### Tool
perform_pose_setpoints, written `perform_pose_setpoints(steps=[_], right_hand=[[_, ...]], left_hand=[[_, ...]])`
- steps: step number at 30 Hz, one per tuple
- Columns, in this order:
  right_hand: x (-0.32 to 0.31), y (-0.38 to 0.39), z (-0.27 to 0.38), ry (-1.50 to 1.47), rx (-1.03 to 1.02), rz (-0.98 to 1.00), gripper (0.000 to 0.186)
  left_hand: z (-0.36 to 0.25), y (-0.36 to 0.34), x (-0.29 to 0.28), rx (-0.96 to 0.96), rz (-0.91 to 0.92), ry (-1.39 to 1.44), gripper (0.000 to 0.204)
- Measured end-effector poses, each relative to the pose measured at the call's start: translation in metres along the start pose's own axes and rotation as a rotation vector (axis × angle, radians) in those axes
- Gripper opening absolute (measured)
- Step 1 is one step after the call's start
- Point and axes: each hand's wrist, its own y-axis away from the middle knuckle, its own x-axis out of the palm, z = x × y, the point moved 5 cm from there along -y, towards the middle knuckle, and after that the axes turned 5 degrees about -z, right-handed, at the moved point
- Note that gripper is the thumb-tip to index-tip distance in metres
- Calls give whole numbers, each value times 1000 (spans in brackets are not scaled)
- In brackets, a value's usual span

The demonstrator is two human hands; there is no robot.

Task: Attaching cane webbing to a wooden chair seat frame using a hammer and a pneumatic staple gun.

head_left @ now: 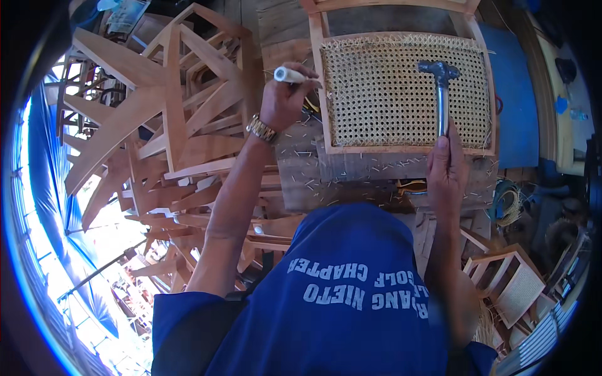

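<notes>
My right hand (446, 164) is closed round the metal shaft of a hammer (443, 94). The hammer's dark head hangs over the right part of a woven cane panel (389, 88). That panel fills a light wooden chair frame (327, 128), and loose strand ends stick out along its edges. My left hand (285, 103), with a watch at the wrist, grips a tool with a thick pale handle (290, 76) beside the frame's left rail. The tool's working end is not clear, so I cannot tell whether it touches the rail.
Bare wooden chair parts (172, 94) are piled on the left. Cane scraps (313, 182) litter the wooden work surface (298, 197), where a yellow-handled tool (412, 187) lies near the front. A coil of cane strands (508, 203) and another cane-panelled chair (520, 285) are at the right.
</notes>
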Motion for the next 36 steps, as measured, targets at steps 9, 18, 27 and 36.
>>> perform_pose_setpoints(steps=[9, 18, 27, 36], right_hand=[[12, 9, 4, 55, -47, 99, 43], [15, 17, 0, 16, -73, 156, 42], [16, 15, -8, -20, 16, 174, 42], [-21, 10, -30, 371, -116, 58, 42]], left_hand=[[5, -19, 13, -27, 47, -98, 18], [5, 1, 4, -157, -90, -487, 45], [52, 28, 53, -67, -89, -718, 35], [96, -8, -25, 16, -280, -1053, 21]])
